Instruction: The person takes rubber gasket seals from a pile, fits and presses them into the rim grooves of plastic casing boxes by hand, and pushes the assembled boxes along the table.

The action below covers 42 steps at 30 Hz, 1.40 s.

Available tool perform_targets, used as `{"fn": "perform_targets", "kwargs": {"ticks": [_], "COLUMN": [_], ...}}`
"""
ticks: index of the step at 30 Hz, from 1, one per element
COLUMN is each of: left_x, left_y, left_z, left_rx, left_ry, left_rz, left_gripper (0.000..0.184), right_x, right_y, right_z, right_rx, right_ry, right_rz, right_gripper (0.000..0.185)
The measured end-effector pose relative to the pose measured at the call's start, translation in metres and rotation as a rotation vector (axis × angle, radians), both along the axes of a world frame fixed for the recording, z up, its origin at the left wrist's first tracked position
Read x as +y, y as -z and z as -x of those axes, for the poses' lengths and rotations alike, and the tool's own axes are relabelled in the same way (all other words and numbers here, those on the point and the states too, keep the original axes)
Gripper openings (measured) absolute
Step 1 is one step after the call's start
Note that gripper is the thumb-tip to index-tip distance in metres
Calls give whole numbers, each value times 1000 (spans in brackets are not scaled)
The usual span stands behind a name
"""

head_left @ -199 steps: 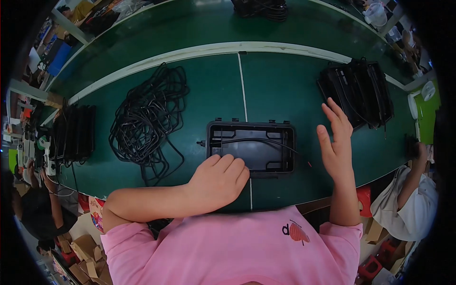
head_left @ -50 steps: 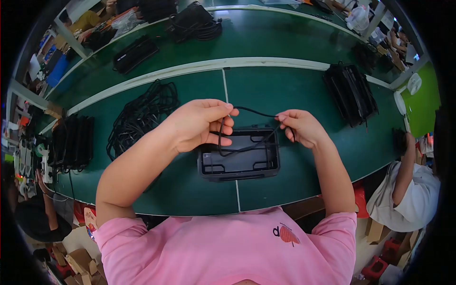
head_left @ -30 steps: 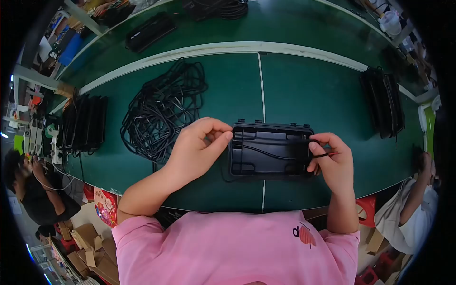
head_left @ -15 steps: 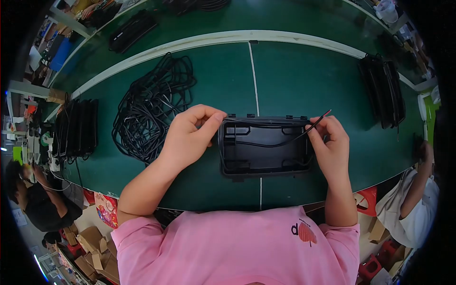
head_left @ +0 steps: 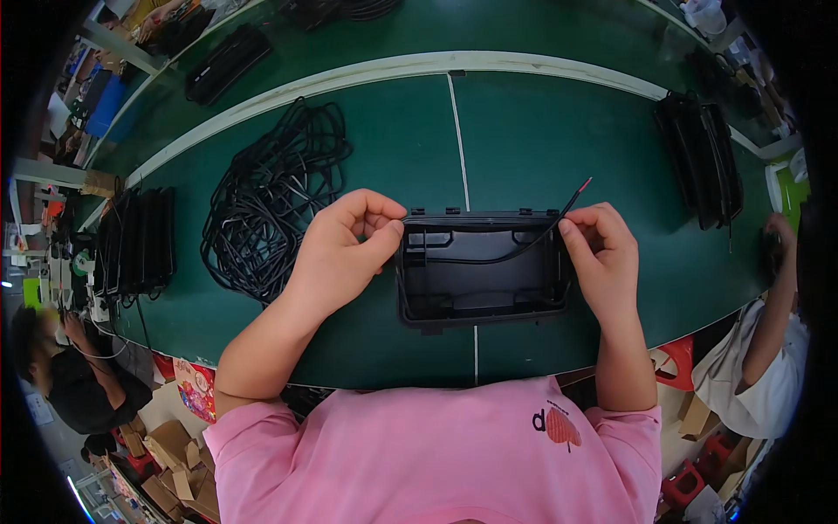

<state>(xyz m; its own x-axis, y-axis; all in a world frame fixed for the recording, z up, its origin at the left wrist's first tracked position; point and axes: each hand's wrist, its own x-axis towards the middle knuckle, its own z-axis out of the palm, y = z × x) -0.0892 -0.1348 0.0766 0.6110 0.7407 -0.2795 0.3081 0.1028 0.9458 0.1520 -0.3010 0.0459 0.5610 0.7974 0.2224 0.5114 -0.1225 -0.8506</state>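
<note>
An open, shallow black plastic box (head_left: pixel 489 284) lies on the green table in front of me, its inside facing up and hinge lugs along its far edge. A black cable (head_left: pixel 502 259) crosses its inside and rises past the far right corner to a bare reddish tip. My left hand (head_left: pixel 349 249) pinches the far left corner of the box between thumb and forefinger. At the far right corner, my right hand (head_left: pixel 604 249) has thumb and fingertips closed on the cable beside the rim. A thin dark strand runs along the far rim between both hands.
A tangled heap of black cable (head_left: pixel 275 205) lies left of the box. Stacks of black cases stand at the table's left (head_left: pixel 135 240) and right (head_left: pixel 698 162) ends. Beyond a pale ledge (head_left: pixel 471 61) lies another black case (head_left: pixel 229 63). Co-workers sit on both sides.
The cable's bare tip has swung left and away from me, now pointing more steeply upward. My right hand has shifted slightly forward. The box stays nearly in place.
</note>
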Motion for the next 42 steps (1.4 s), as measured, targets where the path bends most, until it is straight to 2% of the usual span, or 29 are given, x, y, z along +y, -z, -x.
{"fn": "perform_targets", "kwargs": {"ticks": [2,11,14,16,17,19,20,30,32,42], "left_x": [1,-3,-2,-4,-4,-3,-3,-2,-3,-1], "left_y": [2,13,11,8,7,3,2,5,1,17], "left_z": [-1,-3,0,-2,-2,-3,-3,-3,-5,0], "left_rx": [-2,23,9,4,1,-8,-15,-31,31,-28], "left_ry": [0,8,1,-12,-27,-33,-43,-9,-26,27], "left_rz": [18,-238,-144,-122,-100,-40,19,-9,-7,-120], "left_gripper": [13,8,11,10,10,10,11,12,13,13], "right_x": [2,2,0,-2,-2,-3,-2,0,0,-3], "right_y": [1,3,2,3,3,3,3,0,0,10], "right_z": [-1,-2,-2,-5,-7,-11,-12,-12,-11,-11], "right_rx": [26,84,55,361,361,539,540,583,616,369], "right_ry": [2,-10,-4,12,15,22,25,-5,-4,-89], "right_rz": [2,-29,4,67,66,116,116,154,168,84], "right_gripper": [6,6,6,10,10,14,14,17,17,13]}}
